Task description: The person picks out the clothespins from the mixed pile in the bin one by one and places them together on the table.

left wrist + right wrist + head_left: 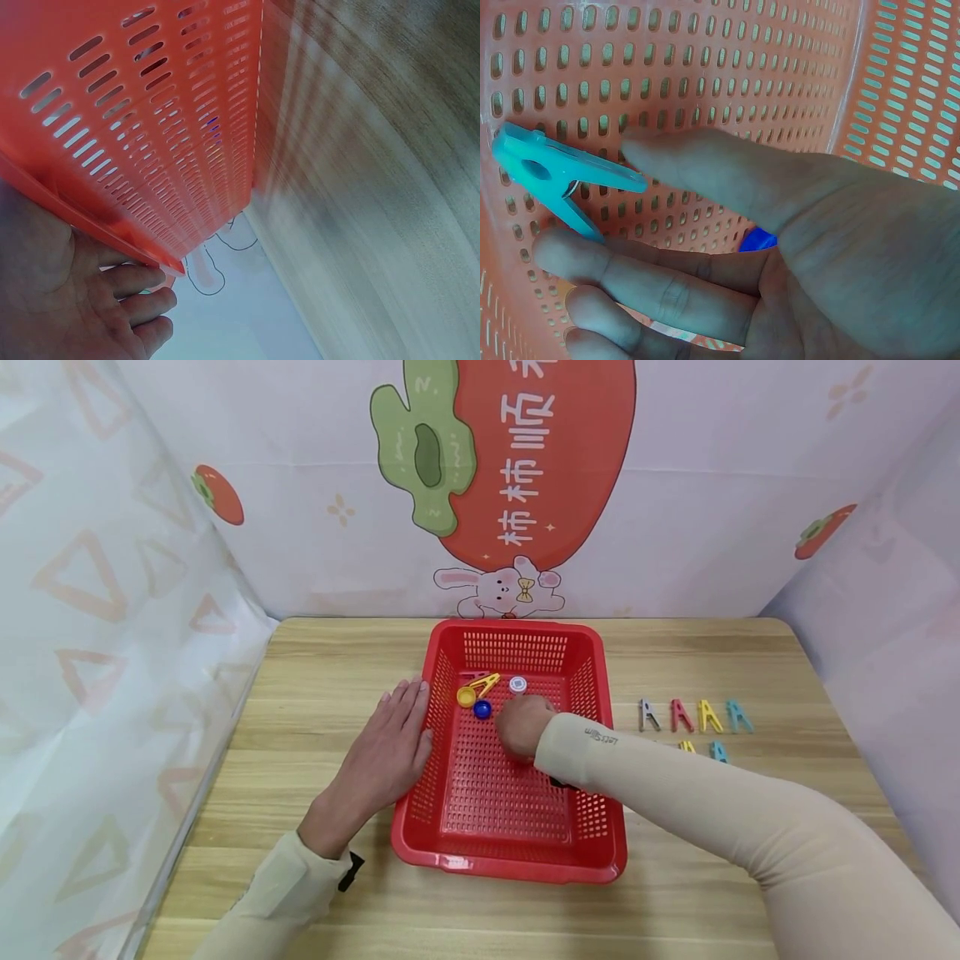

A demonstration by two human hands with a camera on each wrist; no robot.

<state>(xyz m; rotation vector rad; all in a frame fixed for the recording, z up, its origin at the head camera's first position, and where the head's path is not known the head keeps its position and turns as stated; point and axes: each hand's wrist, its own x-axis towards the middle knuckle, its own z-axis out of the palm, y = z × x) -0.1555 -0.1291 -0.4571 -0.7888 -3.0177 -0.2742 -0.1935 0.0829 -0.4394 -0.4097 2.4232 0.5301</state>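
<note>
Inside the red basket (506,860), my right hand (522,727) reaches low, over the basket's floor. In the right wrist view a light blue clothespin (547,169) lies at the tips of the thumb and forefinger, which stand apart on either side of its handles. Whether they touch it is hard to tell. My left hand (386,743) rests along the basket's left rim, fingers straight. Near the right hand in the basket are a yellow clothespin (486,683), a pink clothespin (472,675), a yellow cap (466,697), a blue cap (482,709) and a white cap (517,684).
On the wooden table (330,677), right of the basket, lie a grey clothespin (648,714), a red clothespin (681,715), a yellow clothespin (708,716) and a blue clothespin (738,716) in a row. More lie below them, partly behind my right sleeve. A printed cloth hangs behind.
</note>
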